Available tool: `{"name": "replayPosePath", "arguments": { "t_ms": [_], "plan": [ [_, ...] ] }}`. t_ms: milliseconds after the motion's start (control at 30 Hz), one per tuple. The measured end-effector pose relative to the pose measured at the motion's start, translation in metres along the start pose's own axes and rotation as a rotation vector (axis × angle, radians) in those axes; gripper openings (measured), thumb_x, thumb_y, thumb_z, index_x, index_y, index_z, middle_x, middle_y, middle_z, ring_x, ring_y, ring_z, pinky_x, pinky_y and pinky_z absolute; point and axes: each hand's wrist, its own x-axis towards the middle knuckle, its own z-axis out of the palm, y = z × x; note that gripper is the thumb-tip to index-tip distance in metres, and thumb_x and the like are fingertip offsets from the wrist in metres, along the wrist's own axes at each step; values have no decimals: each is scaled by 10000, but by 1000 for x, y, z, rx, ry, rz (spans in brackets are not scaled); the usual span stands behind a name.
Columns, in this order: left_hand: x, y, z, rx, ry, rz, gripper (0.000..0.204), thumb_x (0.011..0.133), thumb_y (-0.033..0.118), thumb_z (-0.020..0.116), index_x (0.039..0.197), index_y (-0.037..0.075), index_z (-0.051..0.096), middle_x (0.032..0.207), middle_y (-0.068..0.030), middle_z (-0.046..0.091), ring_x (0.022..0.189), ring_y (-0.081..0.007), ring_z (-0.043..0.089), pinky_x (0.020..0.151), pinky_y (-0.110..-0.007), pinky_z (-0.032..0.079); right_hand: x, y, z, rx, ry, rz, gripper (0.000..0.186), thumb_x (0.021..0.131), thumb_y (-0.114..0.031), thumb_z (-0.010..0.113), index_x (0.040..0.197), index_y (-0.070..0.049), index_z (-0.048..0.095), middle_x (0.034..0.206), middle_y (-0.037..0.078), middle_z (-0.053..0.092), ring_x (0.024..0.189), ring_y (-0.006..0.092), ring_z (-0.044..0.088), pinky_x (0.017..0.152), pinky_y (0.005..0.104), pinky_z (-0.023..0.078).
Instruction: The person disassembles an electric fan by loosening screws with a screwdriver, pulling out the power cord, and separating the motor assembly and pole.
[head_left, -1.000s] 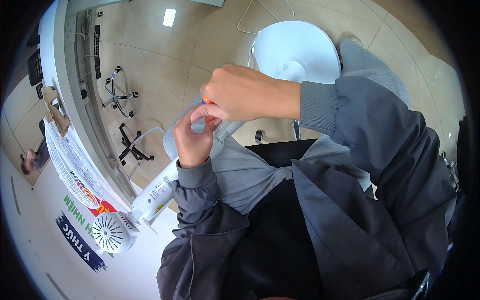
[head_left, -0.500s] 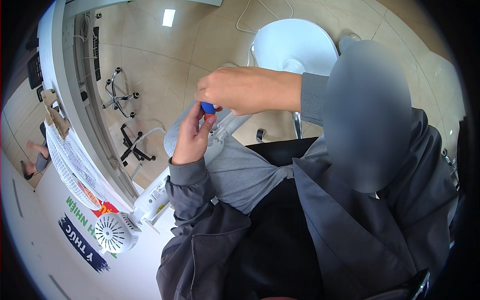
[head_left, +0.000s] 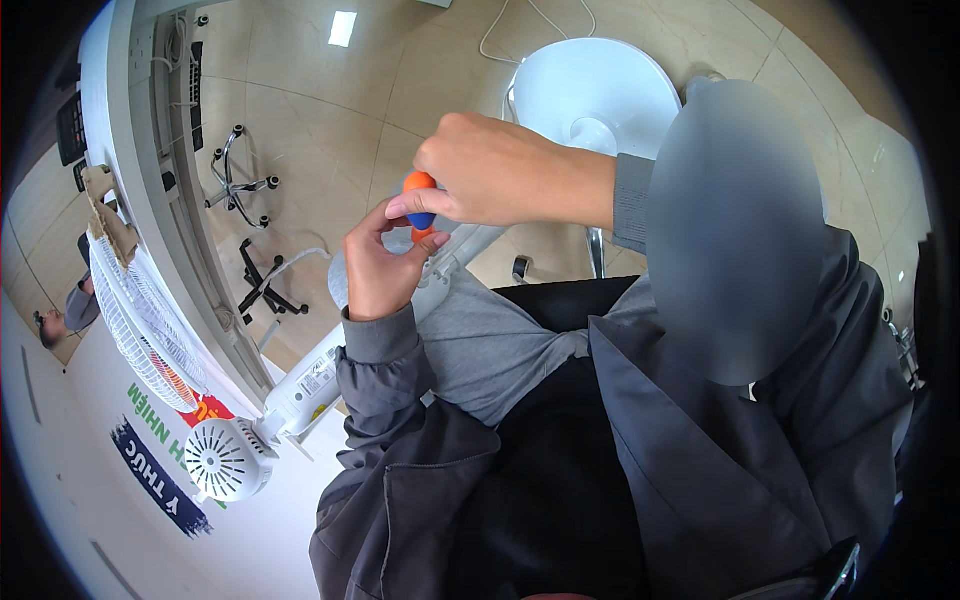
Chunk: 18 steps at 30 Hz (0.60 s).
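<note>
Floor: glossy beige tiles (head_left: 310, 130) with thin dark joints, two wheeled chair bases (head_left: 236, 187) at left.
Bench: white and long-edged (head_left: 105, 120), beside a white fan grille (head_left: 150, 325) of fine curved wires.
Fan column: smooth white plastic (head_left: 300, 392), slanting over the grey trousers (head_left: 478, 350); rounded motor housing (head_left: 226, 460) with radiating slots at its lower end.
Disc: broad, round, glossy white (head_left: 560, 85), with a raised hub.
Handle: rounded, orange and blue (head_left: 421, 219), just above the column.
Hands: right (head_left: 480, 170) gripping the handle; left (head_left: 383, 265) pinching its lower orange part.
Sleeves: dark grey cloth (head_left: 378, 385), ribbed cuffs.
</note>
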Motion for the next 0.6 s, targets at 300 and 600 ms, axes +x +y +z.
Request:
{"name": "replayPosePath", "arguments": {
  "t_ms": [300, 600],
  "plan": [
    [6, 11, 7, 196, 10, 81, 391, 659, 30, 903, 991, -25, 705, 961, -135, 728, 832, -210, 692, 785, -341, 541, 0, 2, 4, 153, -79, 80, 380, 942, -240, 704, 768, 96, 677, 621, 239, 613, 611, 419, 615, 618, 464, 514],
    [2, -7, 0, -244, -240, -73, 378, 913, 54, 703, 1259, -44, 590, 1112, -118, 696, 1036, -152, 602, 966, -324, 456, 2, 15, 4, 17, -109, -150, 129, 810, 65, 675, 937, 76, 695, 887, 216, 656, 857, 380, 669, 742, 429, 531]
  ]
}}
